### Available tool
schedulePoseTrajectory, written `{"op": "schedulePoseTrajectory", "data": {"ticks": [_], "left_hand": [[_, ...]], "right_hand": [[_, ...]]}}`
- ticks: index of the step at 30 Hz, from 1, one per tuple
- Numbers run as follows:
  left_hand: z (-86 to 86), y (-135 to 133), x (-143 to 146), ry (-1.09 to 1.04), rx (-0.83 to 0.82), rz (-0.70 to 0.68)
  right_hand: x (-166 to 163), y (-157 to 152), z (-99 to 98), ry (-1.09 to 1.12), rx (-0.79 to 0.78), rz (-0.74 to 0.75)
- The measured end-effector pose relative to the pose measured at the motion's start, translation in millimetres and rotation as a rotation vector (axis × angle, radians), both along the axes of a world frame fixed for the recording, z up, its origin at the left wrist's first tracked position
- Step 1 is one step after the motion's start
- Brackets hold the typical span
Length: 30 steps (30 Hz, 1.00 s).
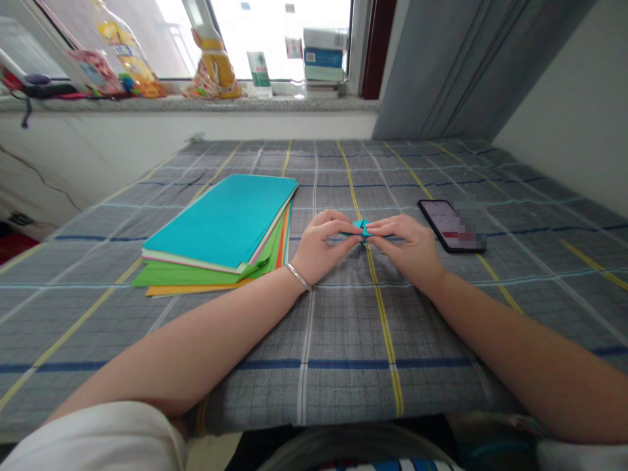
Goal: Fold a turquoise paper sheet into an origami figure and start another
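Observation:
A small folded piece of turquoise paper (364, 224) is held between my two hands, just above the checked cloth. My left hand (328, 241), with a silver bangle at its wrist, pinches the paper's left side between thumb and fingers. From the other side, my right hand (408, 243) grips it the same way, fingertips almost meeting those of the left. Most of the paper is hidden behind my fingers. To the left of my hands lies a stack of coloured paper (220, 222), turquoise on top, with green and orange sheets sticking out below.
A black phone (449, 226) lies face up to the right of my right hand. The grey checked cloth (343, 327) covers the table. Along the windowsill (167, 103) stand a yellow-labelled bottle (125, 49), a white-green tube (259, 70) and stacked boxes (324, 55). A grey curtain (441, 72) hangs at right.

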<state>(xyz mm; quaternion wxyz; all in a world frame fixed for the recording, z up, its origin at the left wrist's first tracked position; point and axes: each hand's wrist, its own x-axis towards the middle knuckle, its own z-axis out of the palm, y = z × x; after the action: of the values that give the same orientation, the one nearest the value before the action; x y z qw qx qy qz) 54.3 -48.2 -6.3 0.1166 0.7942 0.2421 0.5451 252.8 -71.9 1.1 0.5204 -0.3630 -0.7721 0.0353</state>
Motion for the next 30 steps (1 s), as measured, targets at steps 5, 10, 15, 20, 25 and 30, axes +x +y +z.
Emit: {"op": "schedulePoseTrajectory", "data": {"ticks": [5, 10, 15, 20, 25, 30], "left_hand": [[2.5, 0.0, -1.4, -0.022, -0.024, 0.016], [3.4, 2.0, -2.9, -0.035, -0.104, 0.043], [-0.1, 10.3, -8.0, 0.023, -0.188, 0.064], [-0.6, 15.1, -11.9, 0.154, -0.258, 0.067], [3.3, 12.0, -13.0, 0.341, -0.183, 0.037], [8.3, 9.4, -18.2, 0.5, -0.099, 0.093]], "right_hand": [[2.4, 3.2, -1.8, 0.057, 0.014, 0.0], [3.9, 4.9, -5.0, 0.123, -0.031, 0.006], [4.4, 4.7, -6.5, 0.174, -0.168, 0.003], [4.5, 11.2, -13.3, 0.284, -0.411, 0.072], [3.9, 14.7, -17.9, 0.278, -0.515, 0.166], [5.5, 8.5, -10.6, 0.151, -0.401, 0.121]]}}
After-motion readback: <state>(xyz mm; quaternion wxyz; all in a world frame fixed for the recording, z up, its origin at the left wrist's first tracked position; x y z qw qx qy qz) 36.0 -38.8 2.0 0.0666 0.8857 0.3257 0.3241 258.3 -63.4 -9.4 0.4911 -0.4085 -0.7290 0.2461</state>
